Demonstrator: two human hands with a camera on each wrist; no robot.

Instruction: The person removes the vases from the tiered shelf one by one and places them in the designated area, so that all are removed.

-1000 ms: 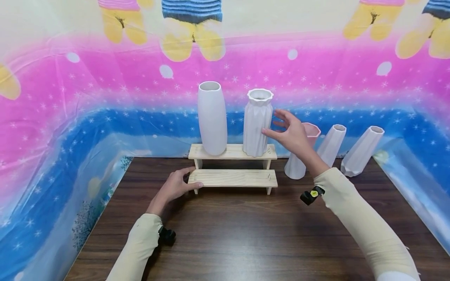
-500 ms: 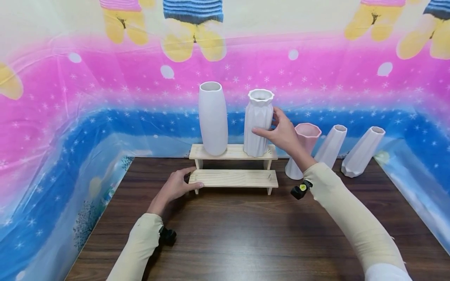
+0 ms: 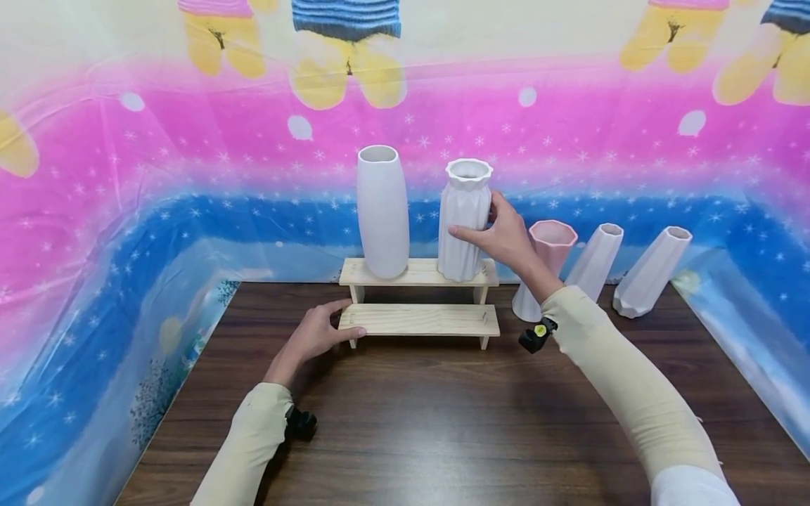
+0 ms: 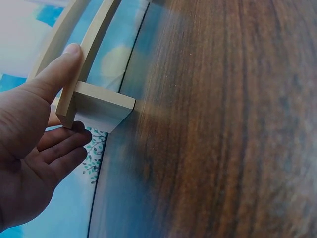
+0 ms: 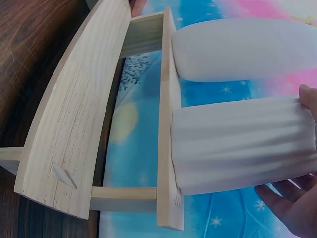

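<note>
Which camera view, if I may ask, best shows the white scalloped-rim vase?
The head view: the vase shows from top to bottom, partly covered by the right hand. The right wrist view crops its top; the left wrist view misses it.

Glare whitens the brown table (image 3: 436, 457) at six o'clock in the bright head view; dimmer wrist views bow the wooden stand (image 5: 74, 114).

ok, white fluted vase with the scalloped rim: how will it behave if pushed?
The white fluted vase looks tall for its base, so probably apt to tip. Its ceramic-looking surface suggests stiff, perhaps fragile. Vertical ridges may resist slipping.
</note>
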